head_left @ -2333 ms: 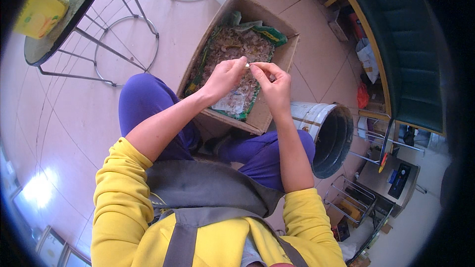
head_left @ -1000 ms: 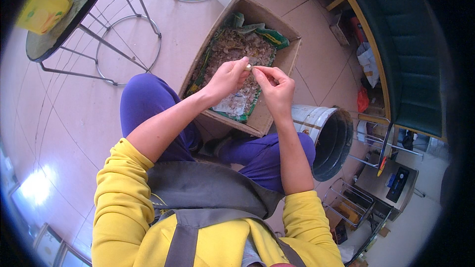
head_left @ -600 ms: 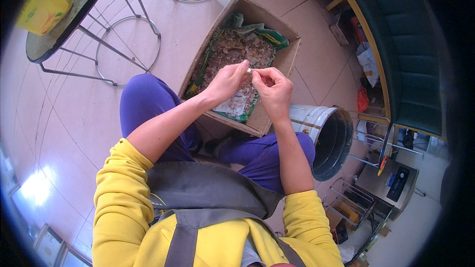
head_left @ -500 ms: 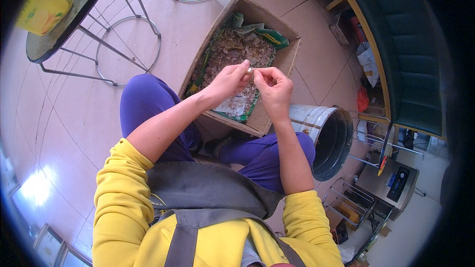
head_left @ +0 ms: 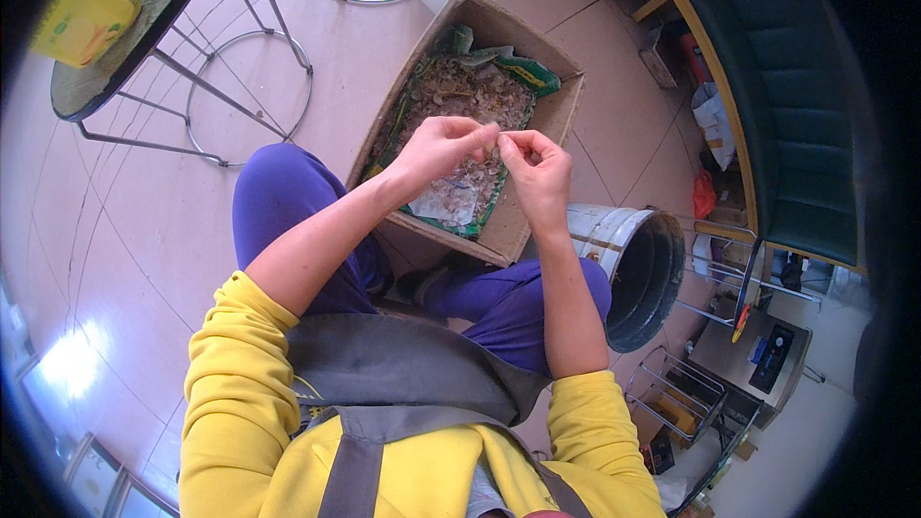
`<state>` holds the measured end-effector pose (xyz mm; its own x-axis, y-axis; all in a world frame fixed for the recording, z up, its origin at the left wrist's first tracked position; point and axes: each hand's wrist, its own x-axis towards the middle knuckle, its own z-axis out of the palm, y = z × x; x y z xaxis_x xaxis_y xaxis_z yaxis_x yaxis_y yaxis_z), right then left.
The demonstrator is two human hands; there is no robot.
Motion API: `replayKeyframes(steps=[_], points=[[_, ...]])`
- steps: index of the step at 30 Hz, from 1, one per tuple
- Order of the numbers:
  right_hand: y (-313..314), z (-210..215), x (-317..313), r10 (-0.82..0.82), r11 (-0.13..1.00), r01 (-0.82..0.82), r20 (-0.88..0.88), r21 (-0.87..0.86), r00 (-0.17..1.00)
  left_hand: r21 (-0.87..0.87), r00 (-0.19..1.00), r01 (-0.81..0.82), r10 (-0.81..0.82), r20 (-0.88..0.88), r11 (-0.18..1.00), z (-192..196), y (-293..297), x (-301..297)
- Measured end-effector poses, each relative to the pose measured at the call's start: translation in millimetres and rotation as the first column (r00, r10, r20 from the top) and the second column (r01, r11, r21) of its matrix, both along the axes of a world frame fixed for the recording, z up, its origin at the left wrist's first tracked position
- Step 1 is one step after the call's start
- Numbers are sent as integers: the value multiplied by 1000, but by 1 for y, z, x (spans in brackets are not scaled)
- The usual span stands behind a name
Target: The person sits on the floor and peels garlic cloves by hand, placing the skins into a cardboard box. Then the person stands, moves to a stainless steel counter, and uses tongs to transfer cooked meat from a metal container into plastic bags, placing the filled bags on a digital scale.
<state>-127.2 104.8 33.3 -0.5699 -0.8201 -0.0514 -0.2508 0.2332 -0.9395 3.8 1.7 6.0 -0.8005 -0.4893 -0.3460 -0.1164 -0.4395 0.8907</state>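
Observation:
Both my hands are raised over an open cardboard box (head_left: 556, 115) on the floor between my knees. My left hand (head_left: 443, 144) and my right hand (head_left: 537, 161) pinch the same small pale piece (head_left: 498, 137) between their fingertips. The box is lined with a green and white bag (head_left: 523, 72) and filled with several dry brownish husks and scraps (head_left: 460, 96). What exactly the small piece is, I cannot tell.
A white bucket with a dark inside (head_left: 643, 273) stands on the floor to my right. A round stool (head_left: 115, 48) with a yellow packet (head_left: 86, 5) on it stands at upper left, with a metal ring base (head_left: 247, 101). A dark green bench (head_left: 796, 105) runs along the right.
Both hands stayed over the box; the fingertips have worked at the small piece and drawn a little closer together.

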Motion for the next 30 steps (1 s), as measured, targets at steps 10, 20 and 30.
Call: replayKeyframes(steps=[10,20,30], points=[[0,3,-7,-138,990,135,-90,-42,986,16,992,-125,125,23,992,-6,1,-3],[-2,-10,9,180,965,-130,-217,226,959,-429,989,-143,147,-25,892,-16,11,-7],[0,-12,-3,220,971,-203,-146,127,964,-745,999,11,25,37,667,-11,16,-2]])
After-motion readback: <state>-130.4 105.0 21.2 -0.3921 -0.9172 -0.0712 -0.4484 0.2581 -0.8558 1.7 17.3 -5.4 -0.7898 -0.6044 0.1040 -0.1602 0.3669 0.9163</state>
